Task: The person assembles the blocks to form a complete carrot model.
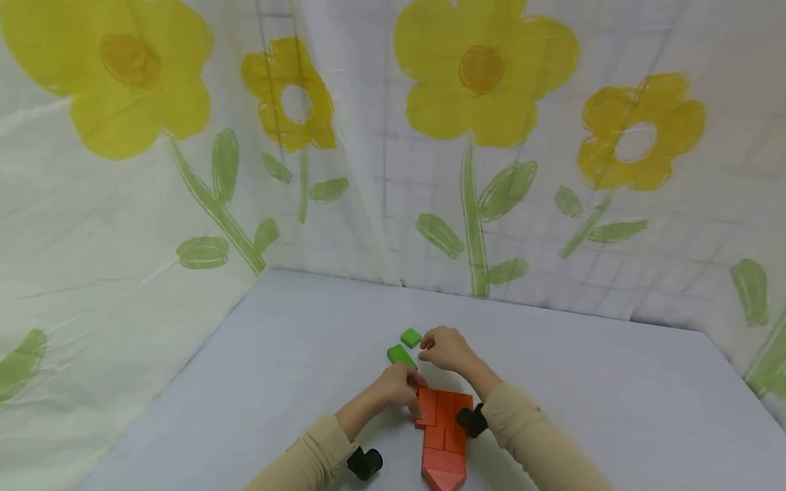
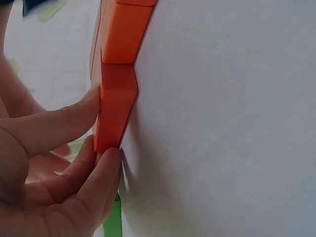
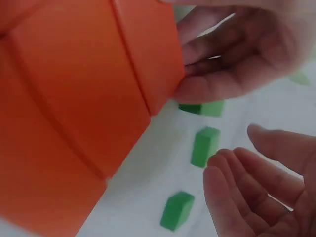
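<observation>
Three green blocks (image 3: 205, 146) show at right wrist, two overhead.

The head camera looked forward and down from above the near edge of the pale grey cloth-covered table (image 1: 622, 398), taking in its far corner and the flower-printed white curtain (image 1: 383, 166) behind. The left wrist camera sat very close, low against the tabletop, facing along the side of the flat arrow-shaped row of orange plastic blocks (image 2: 118, 74). The right wrist camera looked across those blocks (image 3: 74, 123) from just above. All three shared the orange blocks' far end; the head and right wrist views also shared the small green plastic blocks (image 1: 411, 338) (image 3: 205, 145).
</observation>
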Demonstrator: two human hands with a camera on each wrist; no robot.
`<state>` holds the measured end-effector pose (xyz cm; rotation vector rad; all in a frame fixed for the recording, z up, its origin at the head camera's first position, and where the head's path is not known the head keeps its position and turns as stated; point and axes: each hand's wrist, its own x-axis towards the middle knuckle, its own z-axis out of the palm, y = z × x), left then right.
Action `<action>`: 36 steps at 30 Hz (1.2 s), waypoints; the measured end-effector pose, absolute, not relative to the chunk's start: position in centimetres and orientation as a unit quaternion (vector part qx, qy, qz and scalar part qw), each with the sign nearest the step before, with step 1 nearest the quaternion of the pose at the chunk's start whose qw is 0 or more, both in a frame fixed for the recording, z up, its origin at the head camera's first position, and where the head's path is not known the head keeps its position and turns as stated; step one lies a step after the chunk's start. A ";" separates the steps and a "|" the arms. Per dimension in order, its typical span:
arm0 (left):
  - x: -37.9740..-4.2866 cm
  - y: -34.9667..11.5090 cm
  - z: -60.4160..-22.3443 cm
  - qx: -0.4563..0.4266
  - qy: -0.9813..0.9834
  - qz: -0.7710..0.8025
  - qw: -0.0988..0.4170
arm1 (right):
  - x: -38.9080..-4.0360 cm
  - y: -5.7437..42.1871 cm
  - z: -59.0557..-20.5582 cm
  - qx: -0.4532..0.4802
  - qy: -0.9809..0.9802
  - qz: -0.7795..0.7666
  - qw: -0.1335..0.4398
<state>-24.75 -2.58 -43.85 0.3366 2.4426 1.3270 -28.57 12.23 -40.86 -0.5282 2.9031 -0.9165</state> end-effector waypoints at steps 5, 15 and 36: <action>-24.5 -2.7 -43.9 0.128 0.852 0.485 0.148 | -29.9 9.2 -42.3 -0.164 0.955 -0.244 0.043; -24.4 -2.4 -43.9 0.123 0.854 0.484 0.147 | -30.3 9.0 -42.1 -0.198 0.961 -0.193 0.025; -24.2 -2.3 -43.7 0.087 0.875 0.452 0.151 | -29.5 17.5 -42.7 -0.241 0.933 -0.252 0.087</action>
